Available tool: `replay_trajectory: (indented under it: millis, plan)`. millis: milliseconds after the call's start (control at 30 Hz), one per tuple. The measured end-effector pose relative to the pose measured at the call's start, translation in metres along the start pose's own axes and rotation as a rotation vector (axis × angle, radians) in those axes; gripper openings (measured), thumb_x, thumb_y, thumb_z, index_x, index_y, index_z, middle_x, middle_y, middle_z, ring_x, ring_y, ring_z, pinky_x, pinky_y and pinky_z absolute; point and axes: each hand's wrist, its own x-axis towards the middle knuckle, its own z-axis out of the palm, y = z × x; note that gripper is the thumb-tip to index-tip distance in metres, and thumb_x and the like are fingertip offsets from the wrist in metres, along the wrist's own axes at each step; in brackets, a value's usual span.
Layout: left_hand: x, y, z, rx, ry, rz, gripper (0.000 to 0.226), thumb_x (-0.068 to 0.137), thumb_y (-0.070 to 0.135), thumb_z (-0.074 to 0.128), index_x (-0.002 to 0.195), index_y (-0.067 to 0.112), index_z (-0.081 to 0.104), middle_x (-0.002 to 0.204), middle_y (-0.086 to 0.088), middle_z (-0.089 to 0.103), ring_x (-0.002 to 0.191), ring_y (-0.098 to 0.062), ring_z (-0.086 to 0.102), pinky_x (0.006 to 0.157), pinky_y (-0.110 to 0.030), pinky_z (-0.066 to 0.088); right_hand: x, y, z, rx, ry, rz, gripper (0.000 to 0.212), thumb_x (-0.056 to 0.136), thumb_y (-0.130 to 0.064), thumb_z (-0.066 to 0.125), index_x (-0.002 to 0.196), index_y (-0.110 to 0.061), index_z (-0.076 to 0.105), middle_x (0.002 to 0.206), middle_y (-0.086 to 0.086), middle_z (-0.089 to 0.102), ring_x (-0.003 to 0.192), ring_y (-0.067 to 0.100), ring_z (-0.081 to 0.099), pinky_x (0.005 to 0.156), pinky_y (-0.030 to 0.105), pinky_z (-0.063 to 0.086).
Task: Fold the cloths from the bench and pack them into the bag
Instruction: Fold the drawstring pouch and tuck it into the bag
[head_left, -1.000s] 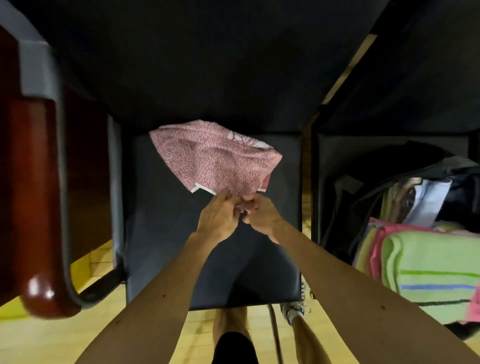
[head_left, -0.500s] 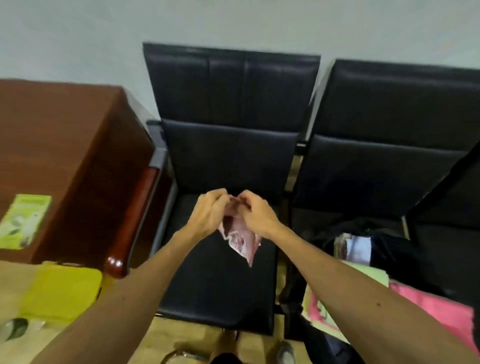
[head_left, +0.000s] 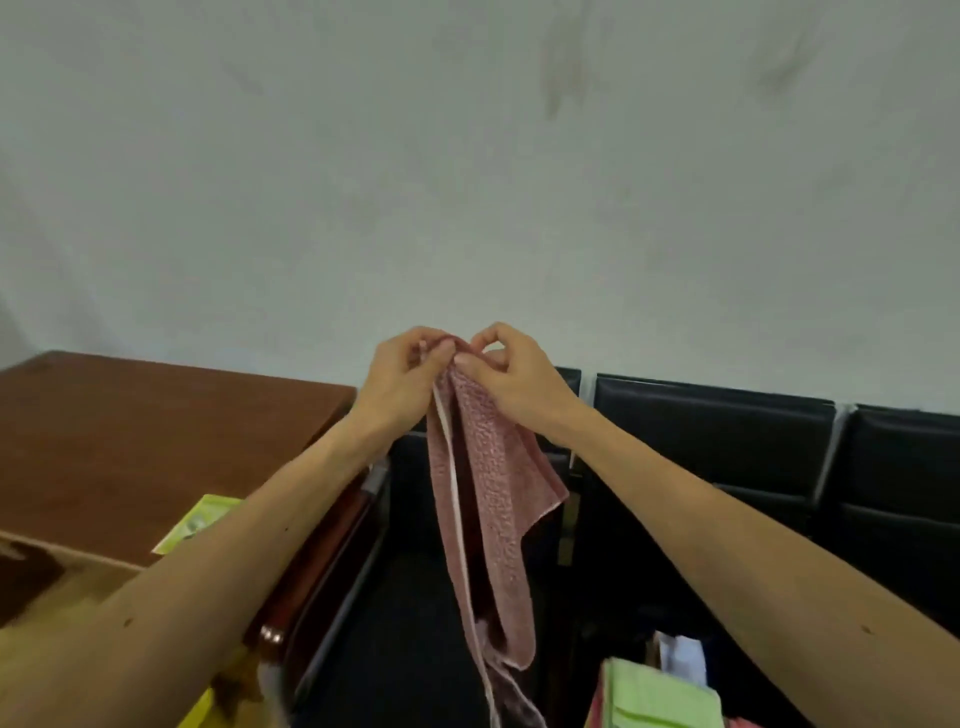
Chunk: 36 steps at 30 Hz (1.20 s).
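pink cloth raised from the seat, now hanging between both hands

since half a second ago the hands have gone up from over the seat to level with the wall, and the pink cloth (head_left: 488, 509) that was bunched between them now hangs down long. the view has tilted up with them, so the pale wall (head_left: 467, 182) fills the far half of the scene.

the left hand (head_left: 410, 374) and the right hand (head_left: 514, 379) meet at the cloth's top edge, each with fingers curled and pinching it, thumbs nearly touching. the cloth falls in narrow vertical folds with a white hem showing along its left side. its lower end dangles in front of the black bench (head_left: 717, 431) and does not lie on it.

to the left stands a brown wooden desk (head_left: 156, 431) with a yellow-green leaflet (head_left: 200, 519) near its near edge. a reddish wooden armrest (head_left: 311, 561) runs between desk and bench, partly hidden by the left forearm.

at the near right a folded green cloth (head_left: 654, 696) lies on a pile, with a white item (head_left: 680, 654) just behind it. the right forearm crosses over that side, and the surroundings there are too dark to make out the bag. the hanging cloth covers the middle of the seat behind it.
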Motion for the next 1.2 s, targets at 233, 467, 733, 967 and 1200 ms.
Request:
replay_trajectory:
  millis: [233,467,733,967,1200]
  plan:
    - [-0.003,0.054,-0.034,-0.226,0.093,-0.028,0.020,0.105,0.022,0.049,0.093,0.020,0.065,0.087,-0.001,0.065,0.080,-0.014,0.063,0.074,-0.030,0.050,-0.061,-0.007,-0.027,-0.247,-0.347,0.095,0.021,0.092,-0.026,0.069,0.112,-0.022,0.067,0.109,-0.007,0.073,0.098,0.007,0.070,0.092,0.039,0.056]
    - [0.004,0.027,-0.099,-0.155,-0.078,0.018,0.030,0.106,0.024,0.044,0.096,0.010,0.069,0.089,-0.004,0.072,0.084,-0.018,0.067,0.081,-0.036,0.051,-0.045,-0.046,-0.092,-0.572,0.043,0.066,0.031,0.080,-0.052,0.072,0.078,-0.021,0.066,0.076,-0.005,0.070,0.071,0.012,0.066,0.069,0.037,0.051]
    - [0.031,-0.022,-0.135,-0.081,-0.100,-0.006,0.030,0.105,0.027,0.047,0.088,0.010,0.065,0.077,0.000,0.059,0.070,-0.011,0.054,0.070,-0.034,0.042,-0.041,-0.065,-0.073,-0.772,0.003,0.187,0.055,0.074,-0.069,0.055,0.084,-0.018,0.071,0.070,-0.007,0.068,0.064,0.009,0.063,0.062,0.031,0.050]
    - [0.059,-0.057,-0.136,-0.104,-0.148,-0.016,0.031,0.103,0.031,0.052,0.087,0.009,0.067,0.085,-0.009,0.064,0.081,-0.022,0.059,0.077,-0.041,0.043,-0.046,-0.081,-0.057,-0.581,-0.051,0.376,0.053,0.077,-0.058,0.069,0.063,-0.008,0.060,0.047,-0.002,0.052,0.044,0.012,0.050,0.050,0.024,0.040]
    - [0.070,-0.050,-0.115,-0.341,-0.184,-0.126,0.034,0.104,0.022,0.051,0.089,-0.006,0.063,0.073,-0.001,0.063,0.068,-0.011,0.058,0.067,-0.027,0.044,-0.043,-0.086,-0.032,-0.147,0.124,0.540,0.024,0.088,-0.029,0.071,0.076,-0.009,0.074,0.072,0.011,0.072,0.064,0.017,0.065,0.060,0.023,0.050]
